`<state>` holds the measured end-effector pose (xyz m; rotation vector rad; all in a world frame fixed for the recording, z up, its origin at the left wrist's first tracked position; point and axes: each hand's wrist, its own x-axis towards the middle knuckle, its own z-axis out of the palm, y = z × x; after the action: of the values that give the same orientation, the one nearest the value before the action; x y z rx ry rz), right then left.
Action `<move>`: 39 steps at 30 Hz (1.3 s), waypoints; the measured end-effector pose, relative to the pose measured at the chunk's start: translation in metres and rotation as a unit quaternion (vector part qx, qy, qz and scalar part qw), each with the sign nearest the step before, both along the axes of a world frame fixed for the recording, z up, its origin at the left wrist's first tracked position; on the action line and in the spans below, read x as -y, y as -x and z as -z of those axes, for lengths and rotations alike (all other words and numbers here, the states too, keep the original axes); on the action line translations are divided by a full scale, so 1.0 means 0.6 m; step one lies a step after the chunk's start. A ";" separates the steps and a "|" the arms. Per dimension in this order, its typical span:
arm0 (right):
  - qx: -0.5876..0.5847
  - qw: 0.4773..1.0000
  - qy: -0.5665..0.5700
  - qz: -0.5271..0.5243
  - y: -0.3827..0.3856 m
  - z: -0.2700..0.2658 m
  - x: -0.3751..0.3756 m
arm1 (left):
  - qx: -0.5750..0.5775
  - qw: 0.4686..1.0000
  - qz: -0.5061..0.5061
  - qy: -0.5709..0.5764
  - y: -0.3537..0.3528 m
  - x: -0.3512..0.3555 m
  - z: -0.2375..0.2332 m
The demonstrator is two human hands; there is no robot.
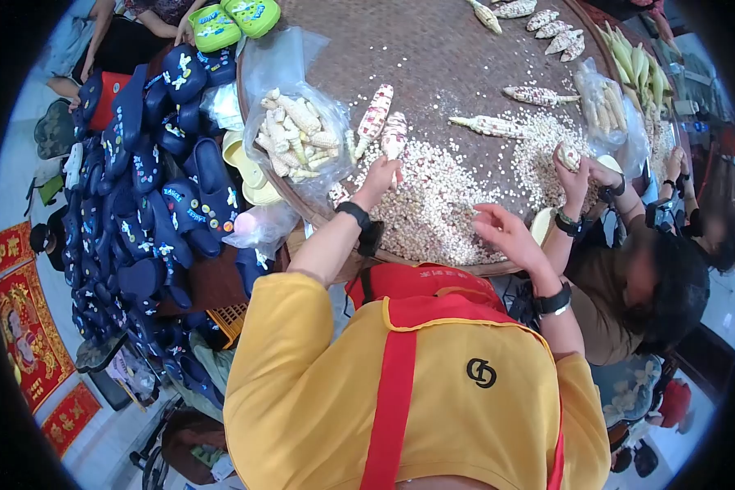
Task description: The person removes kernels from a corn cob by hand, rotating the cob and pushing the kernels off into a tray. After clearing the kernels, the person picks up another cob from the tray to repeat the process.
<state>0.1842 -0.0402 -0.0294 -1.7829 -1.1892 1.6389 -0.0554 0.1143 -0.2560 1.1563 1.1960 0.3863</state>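
Note:
My left hand (379, 181) is closed around the lower end of a partly shelled ear of corn (394, 135), which points away from me with red and pale patches. Another ear of corn (375, 114) lies just to its left on the big round woven tray (416, 61). My right hand (509, 234) hovers over the right part of the loose corn kernels (433, 204), fingers stretched and holding nothing. The kernels spread in a thick layer between and beyond both hands.
A plastic bag of stripped cobs (298, 135) sits at the tray's left. More ears (543, 96) lie farther out. At right, a co-worker's hand (570, 167) holds an ear. Blue clogs (216, 175) pile up left of the tray, with green clogs (216, 28) above.

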 end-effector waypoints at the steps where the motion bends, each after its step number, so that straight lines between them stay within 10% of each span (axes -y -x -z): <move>1: -0.002 1.000 -0.001 0.000 0.003 0.011 -0.008 | 0.141 0.988 -0.018 0.053 -0.001 0.009 -0.026; 6: -0.074 0.993 0.037 0.085 0.050 0.009 -0.059 | 0.169 0.982 0.059 0.059 -0.017 0.093 -0.225; 15: -0.238 0.944 -0.114 0.200 0.053 -0.010 -0.032 | 0.104 0.928 0.277 -0.229 -0.043 0.132 -0.303; 19: -0.221 0.946 -0.141 0.191 0.047 -0.041 -0.005 | 0.217 0.955 0.104 -0.171 -0.039 0.102 -0.369; 24: -0.089 0.969 -0.181 0.144 0.057 -0.061 0.023 | 0.216 0.945 0.085 -0.229 -0.045 0.102 -0.472; 39: 0.292 0.931 -0.206 0.072 0.073 -0.091 0.057 | 0.145 0.950 0.040 -0.274 -0.055 0.152 -0.442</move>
<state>0.1405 -0.0742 0.0254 -2.0611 -1.4661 0.7049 -0.0224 0.0233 0.0093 1.5535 0.7958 0.8317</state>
